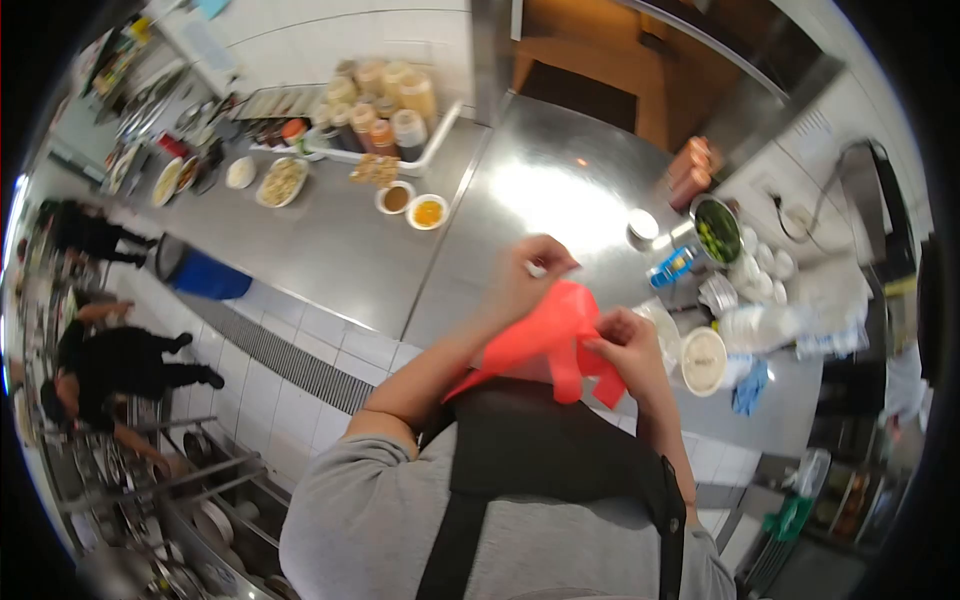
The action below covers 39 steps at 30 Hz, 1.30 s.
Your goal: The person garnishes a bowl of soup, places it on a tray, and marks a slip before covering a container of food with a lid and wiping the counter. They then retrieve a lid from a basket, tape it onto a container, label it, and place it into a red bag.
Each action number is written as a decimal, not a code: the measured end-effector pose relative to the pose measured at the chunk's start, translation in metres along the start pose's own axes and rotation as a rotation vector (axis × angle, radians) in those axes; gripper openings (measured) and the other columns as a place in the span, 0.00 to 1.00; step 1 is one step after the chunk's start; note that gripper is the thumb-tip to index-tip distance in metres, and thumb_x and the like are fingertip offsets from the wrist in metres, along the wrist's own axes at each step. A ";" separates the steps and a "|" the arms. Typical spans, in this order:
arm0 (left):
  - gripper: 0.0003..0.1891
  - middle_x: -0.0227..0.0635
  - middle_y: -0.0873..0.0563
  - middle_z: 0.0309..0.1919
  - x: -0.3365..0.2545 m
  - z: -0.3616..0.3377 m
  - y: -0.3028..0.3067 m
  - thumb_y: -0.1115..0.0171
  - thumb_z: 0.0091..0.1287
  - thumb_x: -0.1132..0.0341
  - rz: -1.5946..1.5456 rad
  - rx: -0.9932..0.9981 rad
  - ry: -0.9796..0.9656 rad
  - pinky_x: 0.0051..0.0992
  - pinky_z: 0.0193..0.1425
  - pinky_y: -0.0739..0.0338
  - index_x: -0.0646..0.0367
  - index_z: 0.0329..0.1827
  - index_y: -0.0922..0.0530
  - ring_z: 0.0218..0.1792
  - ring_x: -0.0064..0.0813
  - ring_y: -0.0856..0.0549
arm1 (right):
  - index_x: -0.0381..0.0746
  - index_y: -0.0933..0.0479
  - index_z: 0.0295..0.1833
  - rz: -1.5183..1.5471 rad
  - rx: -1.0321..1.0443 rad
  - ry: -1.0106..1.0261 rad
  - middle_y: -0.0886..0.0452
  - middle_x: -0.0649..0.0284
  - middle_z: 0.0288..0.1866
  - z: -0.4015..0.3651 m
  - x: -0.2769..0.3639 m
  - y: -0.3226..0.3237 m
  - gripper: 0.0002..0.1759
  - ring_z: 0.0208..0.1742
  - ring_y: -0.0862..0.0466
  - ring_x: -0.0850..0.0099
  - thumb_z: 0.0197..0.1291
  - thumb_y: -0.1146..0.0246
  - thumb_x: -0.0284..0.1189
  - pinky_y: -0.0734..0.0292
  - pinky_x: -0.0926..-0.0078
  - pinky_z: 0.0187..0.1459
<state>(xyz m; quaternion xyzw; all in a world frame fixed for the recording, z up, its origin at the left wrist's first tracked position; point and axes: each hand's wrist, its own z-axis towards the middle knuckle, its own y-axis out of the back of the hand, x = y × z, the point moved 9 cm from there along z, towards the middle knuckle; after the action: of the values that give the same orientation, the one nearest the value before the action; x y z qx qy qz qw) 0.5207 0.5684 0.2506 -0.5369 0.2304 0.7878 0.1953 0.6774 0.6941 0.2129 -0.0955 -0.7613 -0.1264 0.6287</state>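
A bright red plastic bag point(530, 335) hangs in front of my dark apron, over the near edge of the steel counter. My left hand point(525, 275) is closed at its upper edge, thumb and fingers pinched together, with a small white spot showing between them; what the pinch holds I cannot tell. On the other side, my right hand point(630, 345) grips the bag near its loose strips, which dangle below the fingers. The bag's far side and whatever is inside it are hidden.
Bowls of orange food point(428, 212) and brown sauce point(396, 198) stand on the steel counter point(560, 190). Squeeze bottles point(380, 135) fill a white tray behind them. To the right are a pot of greens point(717, 232) and a lidded tub point(703, 362). Other people point(120, 350) stand at left.
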 end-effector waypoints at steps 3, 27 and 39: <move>0.05 0.32 0.10 0.32 -0.007 -0.005 -0.010 0.32 0.70 0.71 -0.095 0.089 0.084 0.21 0.37 0.21 0.65 0.39 0.15 0.34 0.18 0.13 | 0.34 0.18 0.34 0.000 -0.168 -0.001 0.14 0.66 0.32 0.006 -0.013 0.024 0.03 0.36 0.17 0.82 0.59 0.30 0.20 0.22 0.81 0.39; 0.20 0.37 0.12 0.45 0.039 -0.015 -0.091 0.24 0.61 0.70 -0.558 0.546 0.587 0.27 0.52 0.17 0.67 0.54 0.18 0.46 0.25 0.13 | 0.34 0.14 0.37 0.244 -0.134 -0.035 0.16 0.71 0.28 0.029 -0.027 0.013 0.16 0.29 0.21 0.85 0.74 0.42 0.30 0.26 0.81 0.34; 0.05 0.31 0.13 0.45 0.124 0.013 0.000 0.38 0.76 0.66 -0.727 -0.038 0.665 0.33 0.53 0.18 0.56 0.49 0.21 0.45 0.24 0.15 | 0.33 0.17 0.50 0.268 -0.274 -0.015 0.14 0.62 0.40 -0.005 -0.079 0.083 0.19 0.42 0.17 0.75 0.78 0.46 0.37 0.22 0.70 0.46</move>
<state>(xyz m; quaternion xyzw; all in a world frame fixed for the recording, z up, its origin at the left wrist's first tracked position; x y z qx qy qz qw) 0.4678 0.5832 0.1382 -0.8083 0.0635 0.4589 0.3634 0.7229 0.7721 0.1421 -0.2814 -0.7222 -0.1433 0.6154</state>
